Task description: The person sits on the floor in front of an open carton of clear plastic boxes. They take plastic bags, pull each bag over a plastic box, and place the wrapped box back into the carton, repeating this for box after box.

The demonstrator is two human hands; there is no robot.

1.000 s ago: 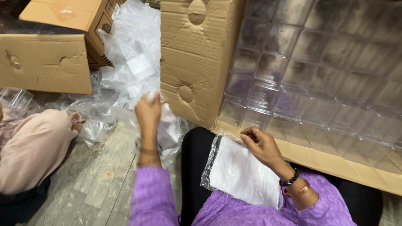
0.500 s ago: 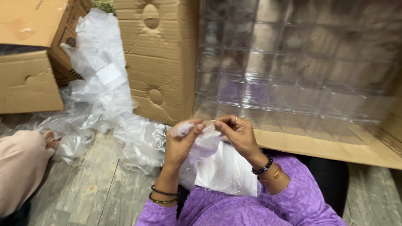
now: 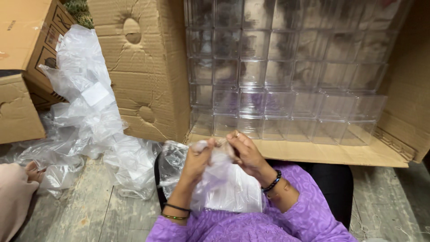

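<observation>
A clear plastic bag with white contents [image 3: 233,190] rests on my lap. My left hand [image 3: 197,159] pinches the bag's gathered top edge. My right hand [image 3: 244,150] grips the same edge from the other side, fingers closed on the plastic. Both hands meet just in front of a large open cardboard box [image 3: 148,67] lying on its side. Inside it, clear plastic containers [image 3: 277,76] are stacked in rows.
A heap of crumpled clear plastic bags [image 3: 89,121] lies on the wooden floor to my left. More cardboard boxes [image 3: 22,54] stand at the far left. Another person's pink-clad leg and foot [image 3: 18,192] show at the lower left.
My left hand came back from the plastic heap on the left and joined my right hand at the top of the bag on my lap. The view shifted right.
</observation>
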